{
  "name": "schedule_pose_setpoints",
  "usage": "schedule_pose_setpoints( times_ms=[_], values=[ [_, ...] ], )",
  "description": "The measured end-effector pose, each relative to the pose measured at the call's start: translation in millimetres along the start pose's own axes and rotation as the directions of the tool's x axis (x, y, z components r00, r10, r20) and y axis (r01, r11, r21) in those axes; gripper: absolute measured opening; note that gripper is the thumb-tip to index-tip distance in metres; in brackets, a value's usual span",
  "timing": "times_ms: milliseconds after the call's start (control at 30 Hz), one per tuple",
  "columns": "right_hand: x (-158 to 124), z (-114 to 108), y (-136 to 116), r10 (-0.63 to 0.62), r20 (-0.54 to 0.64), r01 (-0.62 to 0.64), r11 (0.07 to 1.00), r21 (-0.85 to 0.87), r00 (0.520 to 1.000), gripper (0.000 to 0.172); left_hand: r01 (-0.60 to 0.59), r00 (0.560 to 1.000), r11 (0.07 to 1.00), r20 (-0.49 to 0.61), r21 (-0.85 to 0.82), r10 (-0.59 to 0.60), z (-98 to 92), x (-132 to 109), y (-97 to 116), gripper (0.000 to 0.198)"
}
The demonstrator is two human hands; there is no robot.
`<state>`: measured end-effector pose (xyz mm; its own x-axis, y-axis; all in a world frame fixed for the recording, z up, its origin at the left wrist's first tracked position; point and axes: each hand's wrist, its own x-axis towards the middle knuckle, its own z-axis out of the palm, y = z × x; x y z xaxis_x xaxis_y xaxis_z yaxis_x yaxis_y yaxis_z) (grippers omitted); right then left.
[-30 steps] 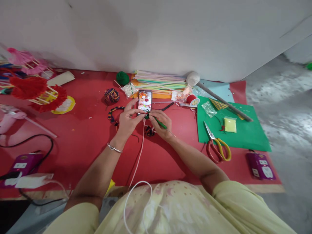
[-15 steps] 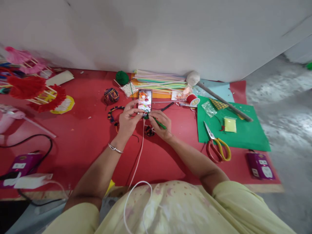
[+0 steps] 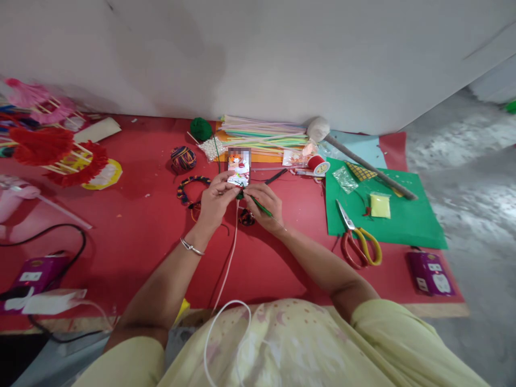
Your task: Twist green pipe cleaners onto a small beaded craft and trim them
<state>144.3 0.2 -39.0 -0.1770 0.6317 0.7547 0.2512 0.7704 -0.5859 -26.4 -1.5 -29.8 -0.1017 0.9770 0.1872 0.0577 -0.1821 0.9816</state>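
Both hands meet over the red mat just below a phone with a lit screen. My left hand pinches a small dark green piece with thumb and fingers. My right hand is closed round a thin green stick whose tip reaches that piece. A white cable runs from the phone toward my body. A dark multicoloured braided ring lies left of my left hand, and a small dark beaded bit sits under my right hand.
Red-and-yellow scissors lie on a green sheet. Behind are a straw bundle, green yarn, multicoloured yarn, a red thread spool and a grey stick. Purple boxes sit at both sides; red and pink tassel crafts at left.
Both hands have shifted slightly up toward the phone and closer together; the grip on the green piece and stick is unchanged.
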Motion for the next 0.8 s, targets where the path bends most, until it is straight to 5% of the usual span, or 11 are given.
schedule_pose_setpoints(
  times_ms=[800],
  values=[
    [-3, 3, -3, 0.014, 0.026, -0.012, 0.998, -0.068, 1.0, 0.018, -0.101, 0.992, 0.972, -0.048, 0.213, 0.114, -0.7, -3, 23, 0.012]
  ],
)
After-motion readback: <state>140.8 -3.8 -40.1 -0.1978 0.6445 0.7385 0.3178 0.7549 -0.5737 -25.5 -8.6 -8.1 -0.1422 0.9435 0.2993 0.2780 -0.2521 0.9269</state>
